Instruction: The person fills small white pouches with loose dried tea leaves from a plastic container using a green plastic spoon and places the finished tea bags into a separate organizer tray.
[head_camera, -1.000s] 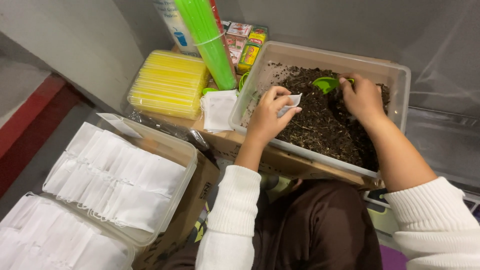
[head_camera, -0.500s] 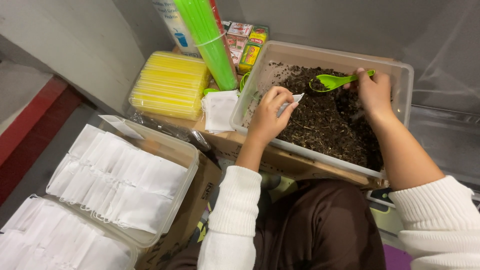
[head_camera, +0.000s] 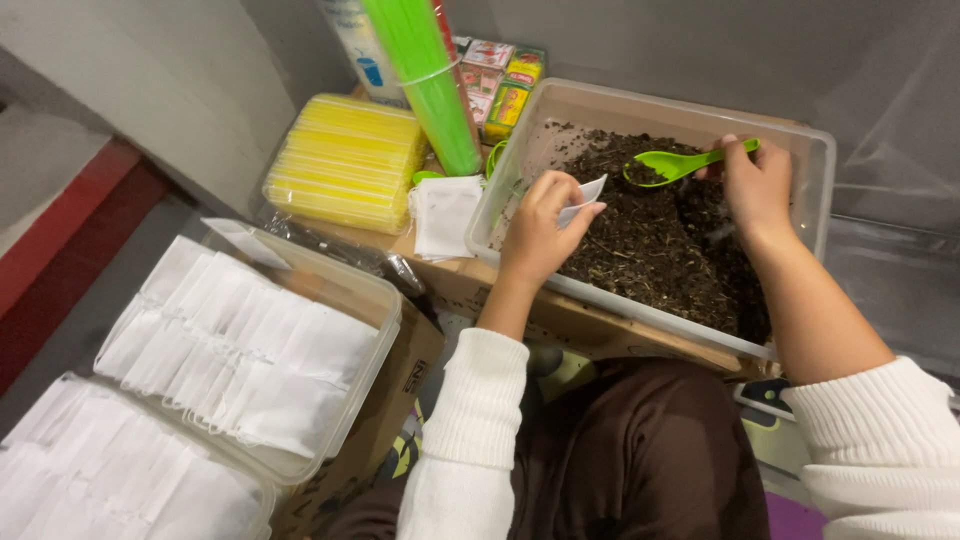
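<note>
Leftmost, two clear plastic tubs sit side by side: the lower tub (head_camera: 110, 480) at the bottom corner and the upper tub (head_camera: 345, 290) just above it, both packed with rows of flat white filter bags (head_camera: 230, 350). The upper tub rests on a brown cardboard box (head_camera: 395, 385). Behind them lies a pack of yellow straws (head_camera: 340, 160), and beside that a tall bundle of green straws (head_camera: 425, 70) stands upright against the wall, with small colourful cartons (head_camera: 505, 85) just behind it. A loose stack of empty white bags (head_camera: 445, 215) lies on the cardboard surface between the yellow pack and the big clear bin (head_camera: 640, 100).

Further right, the left hand (head_camera: 540, 225) hovers over the near-left part of the bin, fingers curled and pinched around a single small white bag (head_camera: 585, 195), which it holds with its mouth pointing toward the scoop. The bin is filled with dark, dry, leafy loose material (head_camera: 650, 240), heaped thicker on the right side and thin near the left wall.

Across the bin, the right hand (head_camera: 755, 185) has its fingers closed on the handle end of a green plastic scoop (head_camera: 670, 165). The scoop lies roughly level over the dark material, its bowl toward the left hand and carrying a little of the dark stuff; bowl and bag are near each other but apart. Both forearms come out of white knitted sleeves (head_camera: 465, 430), above a dark brown lap (head_camera: 640, 450).
</note>
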